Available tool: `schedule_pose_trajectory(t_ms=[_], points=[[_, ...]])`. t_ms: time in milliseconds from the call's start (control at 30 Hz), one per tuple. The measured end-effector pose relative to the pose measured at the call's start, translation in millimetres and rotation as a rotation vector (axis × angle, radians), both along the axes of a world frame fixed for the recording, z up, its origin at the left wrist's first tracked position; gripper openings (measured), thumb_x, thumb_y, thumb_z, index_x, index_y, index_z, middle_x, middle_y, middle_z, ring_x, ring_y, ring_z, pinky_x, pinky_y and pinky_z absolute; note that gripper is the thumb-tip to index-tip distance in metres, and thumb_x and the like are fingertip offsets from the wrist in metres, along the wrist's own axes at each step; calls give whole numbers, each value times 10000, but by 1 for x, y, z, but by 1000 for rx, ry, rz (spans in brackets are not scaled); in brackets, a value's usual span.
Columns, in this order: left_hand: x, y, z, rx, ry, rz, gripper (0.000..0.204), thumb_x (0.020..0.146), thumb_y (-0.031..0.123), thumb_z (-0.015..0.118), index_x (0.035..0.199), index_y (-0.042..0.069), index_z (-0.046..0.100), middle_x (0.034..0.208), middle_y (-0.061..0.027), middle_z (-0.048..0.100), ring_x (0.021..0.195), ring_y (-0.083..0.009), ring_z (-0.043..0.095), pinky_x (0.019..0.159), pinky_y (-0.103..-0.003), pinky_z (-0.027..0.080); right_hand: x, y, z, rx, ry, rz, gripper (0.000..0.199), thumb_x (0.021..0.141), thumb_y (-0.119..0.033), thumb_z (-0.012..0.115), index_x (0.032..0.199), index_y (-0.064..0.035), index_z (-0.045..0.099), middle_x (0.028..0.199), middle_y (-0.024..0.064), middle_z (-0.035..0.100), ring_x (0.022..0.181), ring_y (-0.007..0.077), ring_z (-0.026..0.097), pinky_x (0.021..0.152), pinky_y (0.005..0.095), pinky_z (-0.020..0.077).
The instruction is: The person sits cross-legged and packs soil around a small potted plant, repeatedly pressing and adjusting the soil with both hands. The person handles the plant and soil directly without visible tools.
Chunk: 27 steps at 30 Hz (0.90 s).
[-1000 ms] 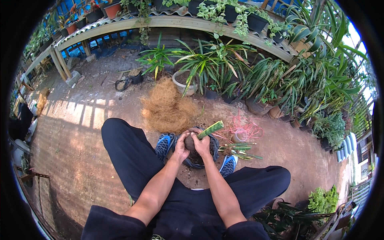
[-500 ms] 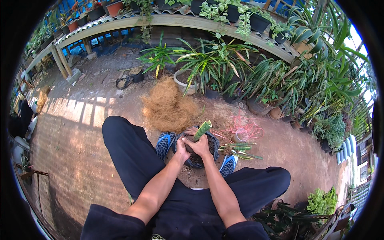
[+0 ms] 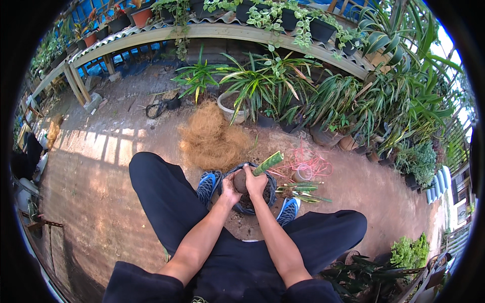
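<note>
While the person sits on the ground with knees spread, both hands meet over a dark round basin (image 3: 271, 194) set between two blue shoes (image 3: 208, 183). Cupped between the palms is a brown ball of soil (image 3: 240, 182), with a green leaf cutting (image 3: 268, 163) sticking out of it and slanting up to the right. The left hand (image 3: 229, 189) is curled against the ball's left and lower side, fingers wrapped under it. The right hand (image 3: 257, 183) is closed over the ball's right side and top, at the base of the cutting, so the ball sits squeezed between the two hands and held just above the basin (how much of the ball is hidden by the fingers cannot be told).

Just beyond the basin, toward the top of the view, lies a heap of brown coconut fibre (image 3: 211, 139), near the left shoe. To the right of the hands a tangle of pink string (image 3: 308, 164) lies on the dirt, and next to it a few more green cuttings (image 3: 303, 189) are scattered beside the right shoe. Farther back, potted plants with long striped leaves (image 3: 262, 91) stand in a row under a wooden shelf (image 3: 212, 33) that carries more pots.
</note>
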<state>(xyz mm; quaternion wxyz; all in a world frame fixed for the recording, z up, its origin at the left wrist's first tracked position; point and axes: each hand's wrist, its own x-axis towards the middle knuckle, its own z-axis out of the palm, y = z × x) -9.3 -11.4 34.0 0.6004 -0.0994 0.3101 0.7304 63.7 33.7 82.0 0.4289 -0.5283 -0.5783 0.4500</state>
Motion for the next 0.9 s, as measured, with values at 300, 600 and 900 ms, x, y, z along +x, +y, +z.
schedule_pose_trajectory(t_ms=[300,600,900], points=[[1,0,-5,-51,-102,5,422,1007,348,279,1207,110,565,1133,-83,655,1038,-258,660,916,-479,528,8,2,11,325,25,315,328,817,-277,757,950,22,724,950,182,720,947,298,689,875,374,506],[1,-2,-20,-121,-17,56,382,1036,399,360,1124,103,586,1114,-87,657,1026,-239,649,877,-426,533,11,-8,-12,208,176,428,390,682,-208,866,964,24,730,980,156,727,916,240,698,835,333,534],[2,-2,-5,-10,-61,83,358,997,279,307,1122,92,586,1126,-91,654,1044,-256,651,908,-452,530,4,-5,7,113,-16,304,344,806,-263,775,992,22,725,991,193,718,941,257,697,856,346,523]])
